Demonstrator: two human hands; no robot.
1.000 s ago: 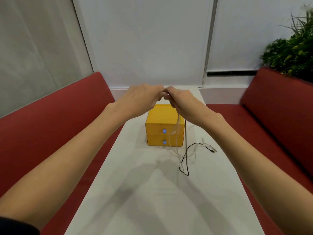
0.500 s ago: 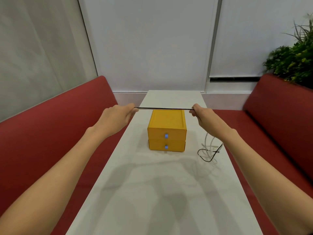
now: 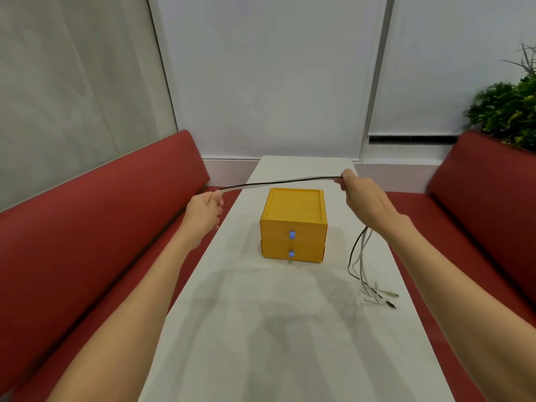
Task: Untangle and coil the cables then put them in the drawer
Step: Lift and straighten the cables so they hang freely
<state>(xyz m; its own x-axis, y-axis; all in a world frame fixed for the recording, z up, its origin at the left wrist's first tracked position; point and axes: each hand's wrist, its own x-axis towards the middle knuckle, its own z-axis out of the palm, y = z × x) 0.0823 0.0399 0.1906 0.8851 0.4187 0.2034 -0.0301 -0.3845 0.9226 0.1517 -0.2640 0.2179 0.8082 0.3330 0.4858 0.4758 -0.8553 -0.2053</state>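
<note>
A bundle of black and white cables (image 3: 278, 181) stretches in the air between my two hands, above a yellow two-drawer box (image 3: 293, 224). My left hand (image 3: 203, 210) grips one end over the table's left edge. My right hand (image 3: 362, 198) grips the bundle higher up, to the right of the box. Below my right hand the loose cable ends (image 3: 362, 265) hang down and their plugs rest on the table. Both drawers, each with a small blue handle, are closed.
The box stands on a long white table (image 3: 261, 329). Red benches (image 3: 87, 227) run along both sides, and a green plant (image 3: 510, 111) stands behind the right bench. A white wall closes the far end.
My hands have moved further apart, drawing more cable out between them. The right hand rose and the loose ends on the table were pulled straighter, closer to me.
</note>
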